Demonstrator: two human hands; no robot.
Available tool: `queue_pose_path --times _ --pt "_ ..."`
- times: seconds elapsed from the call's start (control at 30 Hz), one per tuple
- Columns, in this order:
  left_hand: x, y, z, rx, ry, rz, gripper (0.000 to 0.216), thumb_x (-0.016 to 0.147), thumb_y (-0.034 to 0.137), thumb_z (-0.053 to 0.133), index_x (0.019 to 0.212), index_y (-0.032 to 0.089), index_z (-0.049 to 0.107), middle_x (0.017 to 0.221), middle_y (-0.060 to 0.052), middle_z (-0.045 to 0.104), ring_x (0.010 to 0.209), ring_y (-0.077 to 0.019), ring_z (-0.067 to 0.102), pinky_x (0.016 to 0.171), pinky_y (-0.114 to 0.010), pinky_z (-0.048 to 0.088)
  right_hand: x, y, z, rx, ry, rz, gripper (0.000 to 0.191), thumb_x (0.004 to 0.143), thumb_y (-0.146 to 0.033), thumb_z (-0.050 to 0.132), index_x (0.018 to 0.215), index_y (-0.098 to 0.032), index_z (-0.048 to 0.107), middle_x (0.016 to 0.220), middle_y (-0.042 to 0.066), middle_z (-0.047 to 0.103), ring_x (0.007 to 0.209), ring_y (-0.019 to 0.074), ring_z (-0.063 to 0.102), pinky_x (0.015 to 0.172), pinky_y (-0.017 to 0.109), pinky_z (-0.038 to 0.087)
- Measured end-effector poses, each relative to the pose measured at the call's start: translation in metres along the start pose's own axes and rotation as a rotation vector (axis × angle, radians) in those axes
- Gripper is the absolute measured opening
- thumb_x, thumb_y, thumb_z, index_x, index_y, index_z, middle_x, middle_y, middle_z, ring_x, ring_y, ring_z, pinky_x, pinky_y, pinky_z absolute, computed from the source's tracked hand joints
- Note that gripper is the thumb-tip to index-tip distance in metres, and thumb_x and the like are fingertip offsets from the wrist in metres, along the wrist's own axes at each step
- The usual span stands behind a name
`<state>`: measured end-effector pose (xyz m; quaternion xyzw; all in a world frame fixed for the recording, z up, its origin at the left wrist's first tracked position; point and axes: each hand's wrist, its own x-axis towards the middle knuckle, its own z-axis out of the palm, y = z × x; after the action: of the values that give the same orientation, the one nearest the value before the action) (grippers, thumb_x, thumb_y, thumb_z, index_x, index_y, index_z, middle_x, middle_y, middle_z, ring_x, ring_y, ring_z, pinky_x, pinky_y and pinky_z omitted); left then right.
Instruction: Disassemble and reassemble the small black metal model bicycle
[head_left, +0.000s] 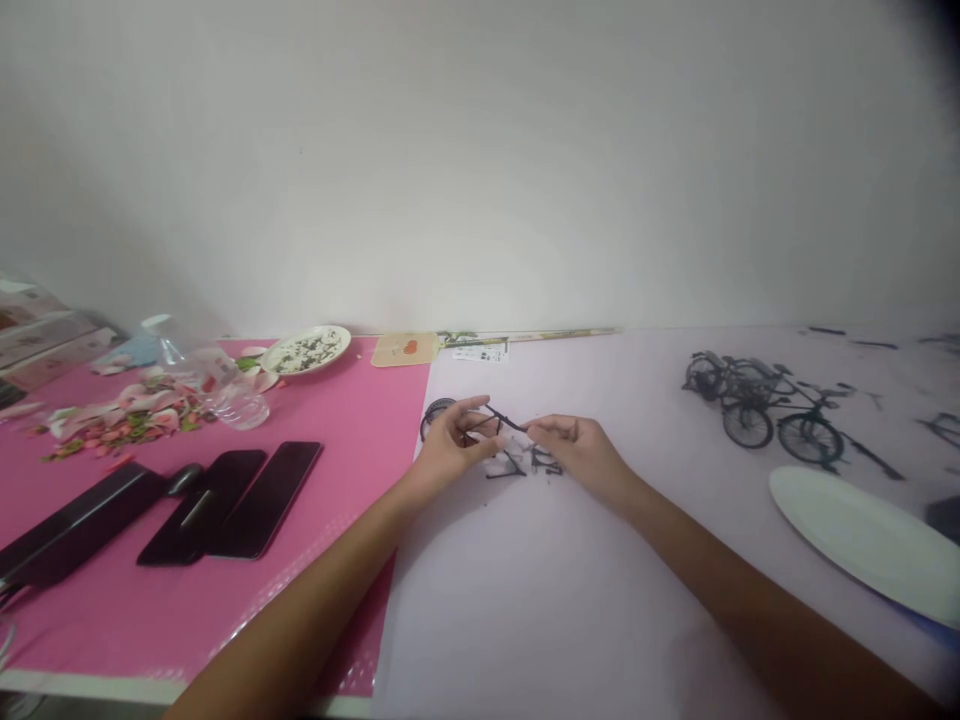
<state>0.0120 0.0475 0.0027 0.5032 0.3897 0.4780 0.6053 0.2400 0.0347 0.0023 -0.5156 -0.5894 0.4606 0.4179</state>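
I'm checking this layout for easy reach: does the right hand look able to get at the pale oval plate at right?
Probably yes: nothing shows standing between the right hand and the pale oval plate, though that hand seems to pinch a thin black bicycle part, so it's busy.

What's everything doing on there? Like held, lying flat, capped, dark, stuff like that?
Left hand: gripping
Right hand: pinching
Black model-bicycle piece: held in both hands
Loose black parts: scattered
Model bicycles: standing close together
Plastic bottle: capped
Rightmost smartphone: lying flat, screen dark
Round plate: holding white-and-dark bits
Fly swatter: lying by the wall
Pink petals: loose, piled
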Motion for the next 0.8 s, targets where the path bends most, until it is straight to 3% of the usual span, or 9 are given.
queue_pose_path --times 0.13,0.4,0.67,0.8 --pt "0.0009 -0.0029 -0.0006 -0.087 -0.032 -0.040 0.078 0.068 0.026 0.095 0.135 0.018 0.057 0.111 -0.011 0.072 0.093 -0.0193 0.070 0.083 -0.035 0.056 0.0000 -0.0024 -0.0007 0.109 0.022 0.083 0.059 0.080 -0.065 0.081 0.110 -0.015 0.078 0.053 -0.007 0.039 0.050 0.0084 0.026 0.047 0.025 0.019" --pt "0.0012 -0.0004 -0.0025 0.087 0.018 -0.029 0.053 0.073 0.036 0.092 0.118 0.016 0.074 0.123 -0.014 0.072 0.118 -0.0286 0.066 0.105 -0.043 0.050 0.0053 0.0065 -0.0060 0.392 -0.012 0.120 0.057 0.079 -0.059 0.086 0.114 -0.016 0.072 0.060 -0.011 0.025 0.053 0.0073 0.016 0.048 0.025 0.012" --pt "-0.0026 0.0027 -0.0014 0.058 -0.102 -0.009 0.043 0.080 0.040 0.086 0.114 0.016 0.076 0.117 -0.013 0.076 0.110 -0.0260 0.070 0.100 -0.039 0.053 0.0041 -0.0016 -0.0055 0.474 -0.028 0.112 0.058 0.076 -0.060 0.088 0.111 -0.016 0.070 0.059 -0.012 0.020 0.054 0.0084 0.010 0.047 0.026 0.010" --pt "-0.0035 0.0015 -0.0015 0.075 -0.058 0.012 0.034 0.083 0.046 0.082 0.098 0.015 0.080 0.110 -0.012 0.077 0.098 -0.0225 0.070 0.093 -0.035 0.053 0.0020 -0.0031 -0.0022 0.461 -0.021 0.104 0.062 0.075 -0.060 0.088 0.115 -0.016 0.070 0.058 -0.012 0.022 0.053 0.0080 0.012 0.047 0.026 0.011"
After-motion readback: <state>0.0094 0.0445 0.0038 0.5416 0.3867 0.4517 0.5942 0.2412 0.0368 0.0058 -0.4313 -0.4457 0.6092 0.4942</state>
